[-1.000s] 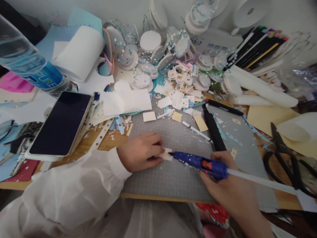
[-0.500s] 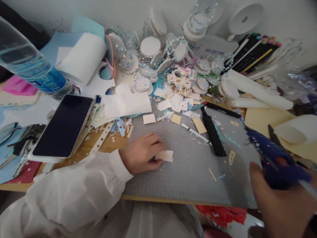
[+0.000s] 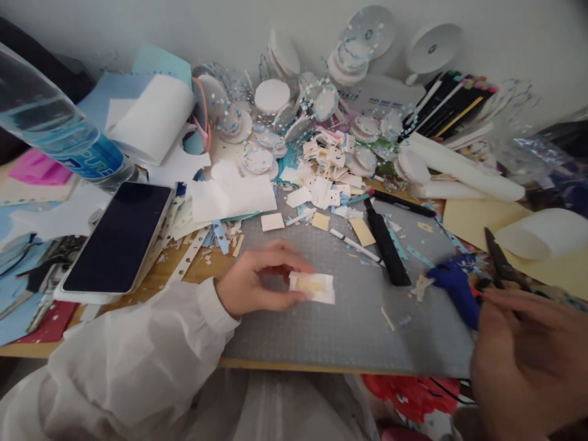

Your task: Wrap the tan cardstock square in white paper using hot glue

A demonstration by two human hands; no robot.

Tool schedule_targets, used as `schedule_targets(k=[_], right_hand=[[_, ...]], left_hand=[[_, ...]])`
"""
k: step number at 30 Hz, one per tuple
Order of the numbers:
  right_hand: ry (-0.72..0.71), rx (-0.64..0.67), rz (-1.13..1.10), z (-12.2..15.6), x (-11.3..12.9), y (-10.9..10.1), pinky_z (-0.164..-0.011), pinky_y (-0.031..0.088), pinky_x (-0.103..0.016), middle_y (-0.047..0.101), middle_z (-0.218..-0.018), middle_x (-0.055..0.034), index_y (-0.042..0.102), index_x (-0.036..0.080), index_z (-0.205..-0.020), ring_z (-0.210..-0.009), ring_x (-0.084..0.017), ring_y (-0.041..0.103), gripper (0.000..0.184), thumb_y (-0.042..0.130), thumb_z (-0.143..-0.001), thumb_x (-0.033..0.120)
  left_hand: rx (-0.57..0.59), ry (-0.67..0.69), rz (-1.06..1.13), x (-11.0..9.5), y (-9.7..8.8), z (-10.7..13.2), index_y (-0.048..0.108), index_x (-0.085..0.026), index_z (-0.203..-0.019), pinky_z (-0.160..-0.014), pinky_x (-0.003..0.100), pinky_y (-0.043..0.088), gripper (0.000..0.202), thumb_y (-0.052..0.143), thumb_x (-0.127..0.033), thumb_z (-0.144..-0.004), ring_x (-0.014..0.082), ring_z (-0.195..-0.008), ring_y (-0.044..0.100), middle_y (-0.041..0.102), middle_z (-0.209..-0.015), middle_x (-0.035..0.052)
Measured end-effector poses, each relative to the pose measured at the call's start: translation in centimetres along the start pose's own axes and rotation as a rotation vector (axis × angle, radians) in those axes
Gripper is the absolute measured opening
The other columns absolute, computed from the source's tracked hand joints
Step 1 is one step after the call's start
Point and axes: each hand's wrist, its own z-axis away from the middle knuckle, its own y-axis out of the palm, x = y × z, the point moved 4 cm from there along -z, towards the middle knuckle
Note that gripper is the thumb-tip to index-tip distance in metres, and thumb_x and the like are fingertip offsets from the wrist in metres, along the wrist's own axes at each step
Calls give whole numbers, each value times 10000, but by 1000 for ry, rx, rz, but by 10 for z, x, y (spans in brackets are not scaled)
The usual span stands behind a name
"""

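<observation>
While the left hand [image 3: 257, 283] pinches a small white paper rectangle [image 3: 313, 286] with a yellowish patch, its fingers [image 3: 294, 264] clamp the piece's left end, thumb below and forefinger above. The piece sits over the grey gridded cutting mat [image 3: 340, 331], near the mat's middle, its long axis running left to right and its free end pointing toward the mat's right edge. At that right edge lies the blue glue gun [image 3: 452, 285], its nozzle aimed toward the mat's centre. The right hand [image 3: 528, 361] is just beside the gun's rear; blur hides whether its fingers grip it. A black utility knife [image 3: 384, 242] lies on the mat's far half, lengthwise away from the person.
</observation>
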Motion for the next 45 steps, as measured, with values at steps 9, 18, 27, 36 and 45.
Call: schedule_targets(k=[9,18,27,36,45], right_hand=[[37,835,-1068,-43,81,100,-628,423,-273,540,-668,7,545,193,-719,-627,-135,513,386,361,-954,438],[-29,1016,-1211,-34,79,107,-552,325,-239,450,-638,30,491,184,-702,-573,-97,394,414,412,-933,518],[-77,1028,-1169,-31,83,107,-517,300,-213,434,-625,40,456,188,-697,-571,-86,377,326,403,-967,364],[-77,1081,-1239,-27,85,110,-547,344,-216,481,-637,27,512,172,-738,-581,-87,423,316,403,-968,359],[43,1171,-1441,-22,89,115,-552,392,-209,561,-645,20,530,164,-860,-571,-80,491,188,476,-943,324]], left_hand=[[-83,-62,274,0,-5,-5,694,-153,-862,-588,218,512,214,770,-287,-714,111,-675,578,602,-762,30],[-55,-95,411,3,-4,-8,755,-185,-900,-624,183,494,295,721,-10,-666,108,-727,573,621,-780,38],[-14,-151,423,8,-3,-5,730,-171,-974,-638,197,508,262,756,-190,-714,126,-738,596,641,-828,61],[-4,-435,325,12,2,-2,648,-104,-683,-468,164,448,220,720,-295,-765,63,-469,515,592,-576,2],[-26,-349,345,7,0,-2,681,-105,-704,-439,160,432,134,710,-217,-771,57,-450,516,610,-600,12]])
